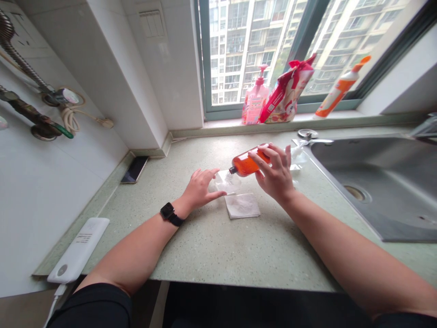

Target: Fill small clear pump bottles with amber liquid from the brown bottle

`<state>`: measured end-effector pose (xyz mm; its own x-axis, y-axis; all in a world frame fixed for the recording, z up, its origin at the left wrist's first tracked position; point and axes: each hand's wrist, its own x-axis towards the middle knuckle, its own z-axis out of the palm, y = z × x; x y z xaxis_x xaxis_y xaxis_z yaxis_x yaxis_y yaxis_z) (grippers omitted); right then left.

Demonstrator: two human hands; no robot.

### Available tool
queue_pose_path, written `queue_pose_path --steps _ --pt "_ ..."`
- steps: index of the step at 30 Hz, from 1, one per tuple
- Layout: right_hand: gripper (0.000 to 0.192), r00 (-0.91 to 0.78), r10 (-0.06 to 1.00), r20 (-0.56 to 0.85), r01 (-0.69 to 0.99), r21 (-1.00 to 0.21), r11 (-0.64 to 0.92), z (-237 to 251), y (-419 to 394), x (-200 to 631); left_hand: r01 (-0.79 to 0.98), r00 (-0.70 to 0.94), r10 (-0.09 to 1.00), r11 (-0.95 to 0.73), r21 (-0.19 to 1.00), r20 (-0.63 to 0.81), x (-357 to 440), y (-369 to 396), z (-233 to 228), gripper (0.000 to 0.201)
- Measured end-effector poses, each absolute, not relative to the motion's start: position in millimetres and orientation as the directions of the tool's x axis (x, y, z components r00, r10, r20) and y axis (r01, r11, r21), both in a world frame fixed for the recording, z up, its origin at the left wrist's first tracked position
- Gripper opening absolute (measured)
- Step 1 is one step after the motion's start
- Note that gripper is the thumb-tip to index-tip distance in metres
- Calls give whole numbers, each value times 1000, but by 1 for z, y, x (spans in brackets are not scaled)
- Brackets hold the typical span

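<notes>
The right hand (275, 175) is clamped on the orange bottle (247, 164), tilted neck-down over a small clear container (228, 182) on the tabletop (218, 241). The left hand (201, 189), fingers spread, steadies the container. Risk: excess tilt may overshoot the narrow opening and spill.

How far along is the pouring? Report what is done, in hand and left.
Done: the orange bottle is uncapped and tipped, neck down toward the small clear container. In hand: the right hand grips the bottle; the left hand steadies the container on the counter. Left: the bottle looks mostly full, and the folded white cloth lies untouched. Whether liquid flows cannot be told.
</notes>
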<state>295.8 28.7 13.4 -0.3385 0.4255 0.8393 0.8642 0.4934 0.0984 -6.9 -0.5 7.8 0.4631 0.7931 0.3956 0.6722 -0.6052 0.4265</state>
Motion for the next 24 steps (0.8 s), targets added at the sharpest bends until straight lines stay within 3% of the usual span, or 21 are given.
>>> queue_pose_path --steps 24 --pt "103 -334 446 830 870 88 486 14 28 296 670 468 787 -613 420 403 -7 0 7 79"
